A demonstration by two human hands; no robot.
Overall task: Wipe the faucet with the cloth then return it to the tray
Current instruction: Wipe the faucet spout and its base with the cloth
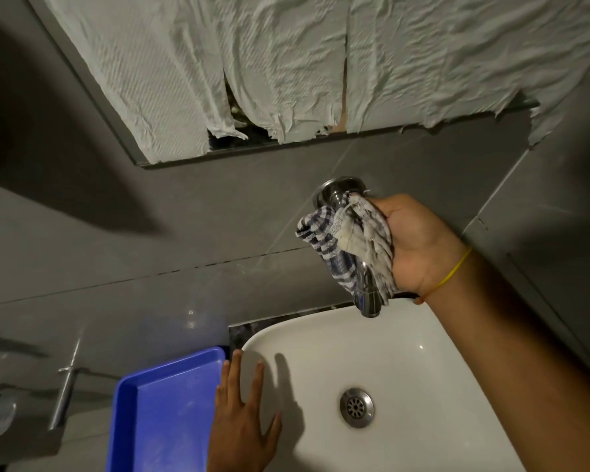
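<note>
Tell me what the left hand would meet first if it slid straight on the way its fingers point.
Probably the grey tiled wall. The left hand lies flat on the white sink's rim, fingers pointing toward the wall; depth is unclear.

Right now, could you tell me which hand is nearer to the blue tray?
Left. The left hand rests on the sink rim beside the tray; the right hand is up at the faucet, holding the cloth.

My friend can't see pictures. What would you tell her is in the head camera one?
A person's right hand wraps a blue-and-white checked cloth around a shiny metal wall faucet above a white ceramic sink. The left hand rests flat on the sink's rim, beside an empty blue plastic tray.
</note>
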